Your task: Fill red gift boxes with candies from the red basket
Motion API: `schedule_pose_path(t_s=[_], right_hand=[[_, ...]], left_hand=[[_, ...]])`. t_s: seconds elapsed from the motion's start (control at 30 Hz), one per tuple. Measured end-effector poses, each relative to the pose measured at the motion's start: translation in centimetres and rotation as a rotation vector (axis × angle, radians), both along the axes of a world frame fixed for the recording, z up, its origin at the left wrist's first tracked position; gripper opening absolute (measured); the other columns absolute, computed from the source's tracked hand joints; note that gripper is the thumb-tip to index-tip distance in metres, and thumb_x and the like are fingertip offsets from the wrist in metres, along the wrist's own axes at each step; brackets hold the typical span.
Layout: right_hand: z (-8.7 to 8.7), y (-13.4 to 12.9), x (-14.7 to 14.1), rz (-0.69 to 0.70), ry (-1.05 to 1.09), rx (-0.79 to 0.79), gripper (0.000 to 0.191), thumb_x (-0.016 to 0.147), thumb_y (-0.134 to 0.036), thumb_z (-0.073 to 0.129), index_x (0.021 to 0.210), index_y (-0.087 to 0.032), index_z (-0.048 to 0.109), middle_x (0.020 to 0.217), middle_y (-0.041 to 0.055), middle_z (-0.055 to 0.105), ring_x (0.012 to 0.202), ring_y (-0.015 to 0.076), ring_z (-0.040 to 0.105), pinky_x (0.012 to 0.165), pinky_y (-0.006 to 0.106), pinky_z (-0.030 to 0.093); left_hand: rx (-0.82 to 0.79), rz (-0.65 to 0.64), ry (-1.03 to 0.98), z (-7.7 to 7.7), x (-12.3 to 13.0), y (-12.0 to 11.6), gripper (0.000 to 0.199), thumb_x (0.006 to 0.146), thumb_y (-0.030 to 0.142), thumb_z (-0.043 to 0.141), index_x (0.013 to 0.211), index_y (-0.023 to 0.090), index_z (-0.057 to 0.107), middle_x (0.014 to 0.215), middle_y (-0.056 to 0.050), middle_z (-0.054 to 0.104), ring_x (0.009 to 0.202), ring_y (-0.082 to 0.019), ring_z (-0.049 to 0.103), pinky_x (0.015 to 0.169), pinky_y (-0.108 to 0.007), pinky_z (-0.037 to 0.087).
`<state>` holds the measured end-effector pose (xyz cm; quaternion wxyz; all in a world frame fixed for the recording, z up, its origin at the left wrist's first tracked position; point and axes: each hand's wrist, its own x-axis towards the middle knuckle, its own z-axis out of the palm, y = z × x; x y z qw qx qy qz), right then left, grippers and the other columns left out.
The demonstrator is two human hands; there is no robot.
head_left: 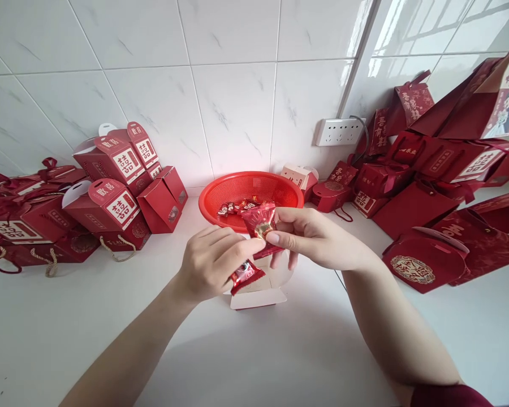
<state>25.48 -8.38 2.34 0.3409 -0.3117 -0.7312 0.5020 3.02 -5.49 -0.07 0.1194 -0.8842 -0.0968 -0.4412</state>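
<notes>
Between thumb and fingers, my right hand (311, 232) grips a red wrapped candy (261, 219) with a gold patch on it. My left hand (214, 260) is closed, its fingertips touching that candy's lower edge. A second red wrapped candy (245, 276) sticks out below the left fingers, held in that hand. Directly beneath both hands stands an open gift box (258, 299) with a pale inside, partly hidden by them. Just behind is a red plastic basket (207, 198) holding several small wrapped candies (233, 208).
Red gift boxes (119, 209) with cord handles are stacked at the left. More red boxes and bags (424, 209) crowd the right side. A power strip (340, 131) is on the tiled wall (233, 107) behind the white countertop (288, 350).
</notes>
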Motion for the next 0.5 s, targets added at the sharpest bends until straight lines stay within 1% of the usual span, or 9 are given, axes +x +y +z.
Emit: schedule_pose_path(t_s=[0.07, 0.1, 0.17, 0.2, 0.27, 0.3, 0.33, 0.43, 0.5], right_hand=[[0.2, -0.2, 0.2, -0.042, -0.014, 0.026, 0.025, 0.094, -0.042, 0.059, 0.101, -0.018, 0.059, 0.091, 0.0041, 0.068, 0.078, 0.0181, 0.071, 0.056, 0.024, 0.058], [0.3, -0.3, 0.4, -0.077, -0.023, 0.057, 0.024, 0.095, -0.042, 0.059, 0.099, -0.018, 0.059, 0.091, 0.0042, 0.068, 0.079, 0.0182, 0.071, 0.057, 0.024, 0.059], [0.7, -0.6, 1.0, -0.153, -0.044, 0.121, 0.025, 0.095, -0.042, 0.058, 0.100, -0.018, 0.060, 0.092, 0.0049, 0.067, 0.080, 0.0183, 0.071, 0.059, 0.026, 0.060], [0.8, -0.7, 1.2, -0.185, -0.055, 0.145, 0.025, 0.095, -0.042, 0.058, 0.102, -0.018, 0.061, 0.095, 0.0055, 0.068, 0.080, 0.0181, 0.070, 0.060, 0.026, 0.060], [1.0, -0.8, 1.7, -0.231, -0.065, 0.176, 0.027, 0.095, -0.042, 0.059, 0.108, -0.018, 0.062, 0.099, 0.0063, 0.069, 0.079, 0.0180, 0.070, 0.060, 0.027, 0.060], [1.1, -0.8, 1.9, -0.247, -0.062, 0.184, 0.028, 0.094, -0.041, 0.060, 0.109, -0.018, 0.062, 0.099, 0.0063, 0.069, 0.079, 0.0179, 0.069, 0.059, 0.027, 0.059], [1.1, -0.9, 2.1, -0.258, -0.058, 0.189, 0.028, 0.094, -0.041, 0.061, 0.110, -0.018, 0.063, 0.098, 0.0062, 0.069, 0.077, 0.0177, 0.069, 0.059, 0.027, 0.059], [1.0, -0.8, 2.1, -0.275, -0.051, 0.205, 0.028, 0.093, -0.040, 0.062, 0.110, -0.018, 0.063, 0.096, 0.0062, 0.069, 0.075, 0.0170, 0.068, 0.058, 0.027, 0.058], [1.0, -0.8, 2.1, -0.277, -0.058, 0.212, 0.028, 0.093, -0.040, 0.062, 0.110, -0.018, 0.063, 0.095, 0.0063, 0.069, 0.074, 0.0166, 0.068, 0.058, 0.027, 0.058]], left_hand=[[-0.290, -0.008, -0.065, 0.3, -0.1, -0.2, 0.022, 0.079, 0.010, 0.065, 0.095, 0.022, 0.056, 0.072, 0.002, 0.062, 0.063, -0.013, 0.058, 0.060, -0.026, 0.042], [-0.479, -0.002, -0.112, 0.4, -0.1, -0.3, 0.020, 0.080, 0.012, 0.066, 0.092, 0.023, 0.053, 0.074, 0.002, 0.060, 0.064, -0.012, 0.056, 0.061, -0.025, 0.042], [-0.917, -0.037, -0.200, 0.8, -0.2, -0.1, 0.015, 0.086, 0.022, 0.063, 0.090, 0.022, 0.049, 0.075, 0.002, 0.058, 0.064, -0.011, 0.054, 0.059, -0.024, 0.042], [-1.148, -0.085, -0.221, 0.9, -0.2, 0.1, 0.013, 0.090, 0.030, 0.059, 0.091, 0.022, 0.050, 0.074, 0.002, 0.057, 0.063, -0.012, 0.053, 0.058, -0.024, 0.042], [-1.530, -0.204, -0.236, 0.8, -0.2, 0.9, 0.026, 0.096, 0.044, 0.045, 0.092, 0.019, 0.054, 0.068, 0.001, 0.055, 0.055, -0.011, 0.050, 0.052, -0.024, 0.040], [-1.649, -0.244, -0.249, 0.6, -0.2, 1.3, 0.035, 0.097, 0.047, 0.040, 0.092, 0.017, 0.057, 0.064, 0.000, 0.056, 0.051, -0.011, 0.049, 0.049, -0.023, 0.038], [-1.721, -0.263, -0.267, 0.4, -0.1, 1.8, 0.040, 0.098, 0.048, 0.037, 0.092, 0.015, 0.059, 0.063, -0.001, 0.057, 0.049, -0.011, 0.049, 0.047, -0.024, 0.039], [-1.800, -0.270, -0.319, -0.4, -0.2, 3.0, 0.043, 0.097, 0.051, 0.039, 0.093, 0.014, 0.060, 0.064, -0.005, 0.064, 0.048, -0.014, 0.057, 0.047, -0.025, 0.043], [-1.825, -0.304, -0.330, -0.7, -0.4, 3.4, 0.048, 0.094, 0.059, 0.041, 0.089, 0.015, 0.059, 0.059, -0.004, 0.064, 0.043, -0.013, 0.054, 0.042, -0.023, 0.040]])
